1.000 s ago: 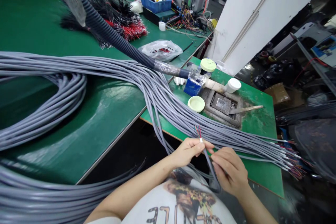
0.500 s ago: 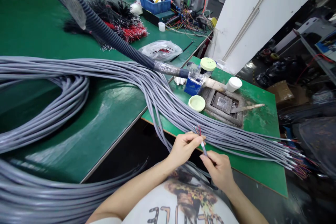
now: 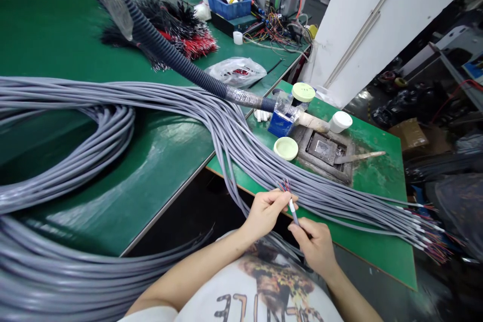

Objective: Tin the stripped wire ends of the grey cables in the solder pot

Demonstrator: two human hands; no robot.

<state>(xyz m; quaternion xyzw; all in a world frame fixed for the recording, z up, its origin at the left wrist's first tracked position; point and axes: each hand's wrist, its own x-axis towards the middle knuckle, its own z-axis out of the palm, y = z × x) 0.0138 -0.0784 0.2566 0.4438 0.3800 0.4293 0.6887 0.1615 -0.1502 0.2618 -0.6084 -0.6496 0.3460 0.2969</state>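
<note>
Gray cable (image 3: 295, 217) in left fingers (image 3: 278, 203) and right fingers (image 3: 302, 234) — shirt lettering (image 3: 238, 307) partly visible.

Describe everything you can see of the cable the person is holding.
The cable is slim and round, with a smooth grey jacket that looks like plastic. Near its end sits a white band, and beyond that thin wires in several colours, red among them, fan out loosely. It slants, wire end up and away from the person, in front of the table's near edge. The left hand pinches it near the wires; the right hand grips the jacket lower down, hiding what follows.
</note>
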